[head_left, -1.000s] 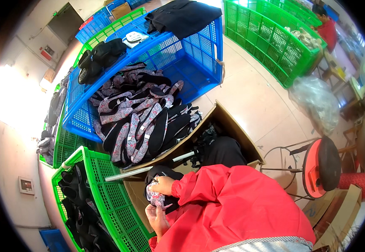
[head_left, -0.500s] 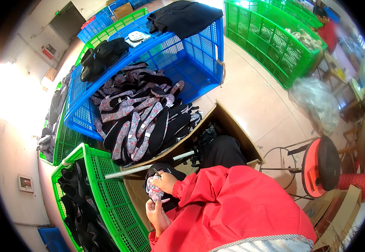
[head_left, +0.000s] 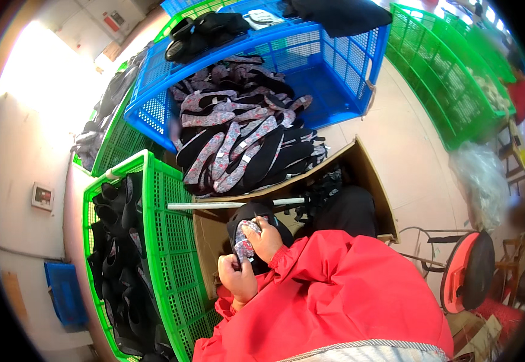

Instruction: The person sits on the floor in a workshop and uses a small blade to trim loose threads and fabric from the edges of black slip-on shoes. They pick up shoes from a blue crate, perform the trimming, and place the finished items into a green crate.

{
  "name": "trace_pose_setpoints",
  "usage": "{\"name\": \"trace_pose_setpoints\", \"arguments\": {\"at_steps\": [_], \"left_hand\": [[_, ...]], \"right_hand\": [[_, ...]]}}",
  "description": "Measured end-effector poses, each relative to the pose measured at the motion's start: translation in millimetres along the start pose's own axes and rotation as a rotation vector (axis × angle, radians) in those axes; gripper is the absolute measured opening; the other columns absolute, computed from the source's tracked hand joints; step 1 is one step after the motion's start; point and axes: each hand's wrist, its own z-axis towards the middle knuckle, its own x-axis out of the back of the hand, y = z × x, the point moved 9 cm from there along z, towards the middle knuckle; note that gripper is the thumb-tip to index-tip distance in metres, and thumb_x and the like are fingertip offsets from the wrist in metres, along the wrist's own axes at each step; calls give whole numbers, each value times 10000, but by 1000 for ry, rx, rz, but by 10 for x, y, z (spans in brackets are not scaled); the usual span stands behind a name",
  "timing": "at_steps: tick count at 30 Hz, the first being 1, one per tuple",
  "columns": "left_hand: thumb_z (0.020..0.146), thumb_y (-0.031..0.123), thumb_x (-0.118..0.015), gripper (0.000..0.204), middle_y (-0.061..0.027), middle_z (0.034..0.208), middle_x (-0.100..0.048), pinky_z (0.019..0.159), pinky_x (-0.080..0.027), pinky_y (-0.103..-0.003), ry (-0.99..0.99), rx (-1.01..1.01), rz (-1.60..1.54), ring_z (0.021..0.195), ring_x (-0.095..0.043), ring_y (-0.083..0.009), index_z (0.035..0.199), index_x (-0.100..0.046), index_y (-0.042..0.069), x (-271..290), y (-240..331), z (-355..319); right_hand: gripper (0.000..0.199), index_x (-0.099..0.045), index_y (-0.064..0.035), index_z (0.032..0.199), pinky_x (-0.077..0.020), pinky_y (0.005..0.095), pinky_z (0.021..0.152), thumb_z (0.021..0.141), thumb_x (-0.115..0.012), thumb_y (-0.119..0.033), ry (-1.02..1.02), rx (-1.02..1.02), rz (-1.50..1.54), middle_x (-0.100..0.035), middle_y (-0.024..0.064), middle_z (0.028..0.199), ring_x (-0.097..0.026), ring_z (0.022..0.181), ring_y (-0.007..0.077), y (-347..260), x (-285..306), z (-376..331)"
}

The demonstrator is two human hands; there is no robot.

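Observation:
A small floral-patterned cloth shoe piece (head_left: pixel 242 246) lies over my black-clad knee, between my two hands. My right hand (head_left: pixel 266 241) grips its upper part, thumb and fingers pressed on the cloth. At its lower end my left hand (head_left: pixel 237 280) is closed, the fingers curled in a pinch at the cloth's edge. What exactly sits between the left fingertips is hard to make out. Beyond my knees a heap of similar floral and black shoe pieces (head_left: pixel 235 151) spills out of a tipped blue crate (head_left: pixel 341 90).
A cardboard box (head_left: pixel 376 175) surrounds my legs, with a white pole (head_left: pixel 205 206) across it. On the left a green crate (head_left: pixel 175 241) holds black shoe pieces. Black shoes (head_left: pixel 205 33) rest on the blue crate. A red-and-black stool (head_left: pixel 469 271) and green crates (head_left: pixel 437 78) stand right.
The view has swung, so the scene sits further right. My left hand has turned and closed tighter by the lower end of the floral piece; my right hand keeps its hold.

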Motion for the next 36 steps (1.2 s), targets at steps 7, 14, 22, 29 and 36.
{"name": "trace_pose_setpoints", "arguments": {"at_steps": [7,14,22,29,36], "left_hand": [[616,-82,-626,264,-105,701,-413,596,-350,-404,-3,-188,226,653,-431,-300,713,-421,51,161,216,317],[592,-96,-615,267,-127,747,-483,685,-388,-432,26,-343,317,751,-489,-341,717,-433,55,114,391,488],[655,-90,-627,223,-134,899,-625,806,-463,-410,-29,-380,265,910,-580,-328,822,-550,36,108,436,451],[715,43,-731,353,-177,1142,-583,877,-467,-420,-211,-372,339,1029,-564,-356,1064,-678,44,-12,726,329],[693,148,-804,367,-182,1144,-583,882,-461,-421,-199,-367,359,1038,-560,-356,1044,-715,90,-34,702,277]], "right_hand": [[308,-582,-4,1048,-456,293,816,983,-558,-304,-322,-22,358,-640,75,935,-561,869,118,-282,32,-167],[392,-507,3,1217,-391,273,815,956,-630,-262,-514,-225,631,-608,45,1057,-515,909,116,-96,-105,-189],[345,-542,-6,1187,-453,282,920,918,-680,-172,-480,-111,676,-637,42,1081,-577,992,119,126,-175,-197],[281,-575,-18,1136,-477,270,868,910,-685,-143,-484,-171,703,-652,34,1030,-596,940,101,111,-159,-167],[248,-572,14,1172,-523,247,655,959,-593,-113,-656,-486,452,-637,71,885,-599,553,151,-71,82,-252]]}}
